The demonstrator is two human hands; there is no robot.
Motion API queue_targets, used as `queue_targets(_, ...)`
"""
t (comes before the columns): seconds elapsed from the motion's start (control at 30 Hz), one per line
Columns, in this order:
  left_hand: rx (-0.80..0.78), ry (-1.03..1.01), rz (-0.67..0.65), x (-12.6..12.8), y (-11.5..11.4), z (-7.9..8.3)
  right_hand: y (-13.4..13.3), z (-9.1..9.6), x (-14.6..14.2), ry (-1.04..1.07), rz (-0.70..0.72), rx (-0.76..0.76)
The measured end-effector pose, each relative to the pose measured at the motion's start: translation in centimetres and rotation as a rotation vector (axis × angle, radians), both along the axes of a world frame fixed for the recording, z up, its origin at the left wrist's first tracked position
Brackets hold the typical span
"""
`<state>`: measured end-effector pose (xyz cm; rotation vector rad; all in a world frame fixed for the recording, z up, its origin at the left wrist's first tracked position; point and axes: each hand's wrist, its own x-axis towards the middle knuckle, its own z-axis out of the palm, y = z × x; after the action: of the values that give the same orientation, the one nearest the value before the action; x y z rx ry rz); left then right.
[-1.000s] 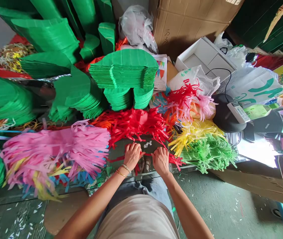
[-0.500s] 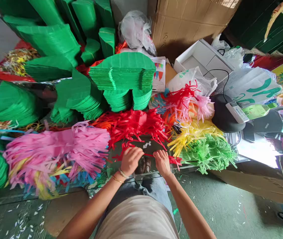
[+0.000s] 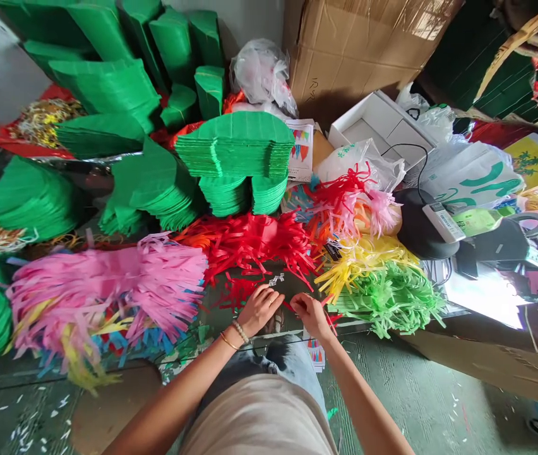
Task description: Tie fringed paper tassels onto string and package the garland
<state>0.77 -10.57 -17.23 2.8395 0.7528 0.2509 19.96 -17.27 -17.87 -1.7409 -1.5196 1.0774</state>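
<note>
A red fringed tissue-paper tassel [image 3: 237,293] stretches between my two hands at the near edge of the table, its fringe spreading out on either side. My left hand [image 3: 263,309] has its fingers closed around the left part of the twisted strip. Pinched fingers of my right hand [image 3: 311,314] grip the strip's right part, and more red fringe shows beyond them. Small white pieces [image 3: 276,279] lie just past my left fingertips. Behind them rests a pile of red fringed paper [image 3: 259,243].
Pink fringed paper [image 3: 108,278] is heaped at left, with yellow [image 3: 368,259] and light green fringe [image 3: 392,297] at right. Stacks of green cut paper [image 3: 235,148] stand behind. A black tape dispenser [image 3: 496,243], a white box [image 3: 382,129] and a cardboard box [image 3: 354,57] are farther right.
My hands have drawn closer together, with the right fingers curling in more tightly around the red strip. The whole view has shifted slightly.
</note>
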Motion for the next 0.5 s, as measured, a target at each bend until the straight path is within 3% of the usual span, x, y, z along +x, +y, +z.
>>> queue_targets(0.3,-0.178,0.066,-0.033,-0.5,-0.6,4.7,0.4,3.4,1.4,0.180,0.140,-0.093)
queue_targets(0.5,-0.352,0.049,0.035,-0.5,-0.6,7.3,0.6,7.7,0.0,0.077,0.190,0.048)
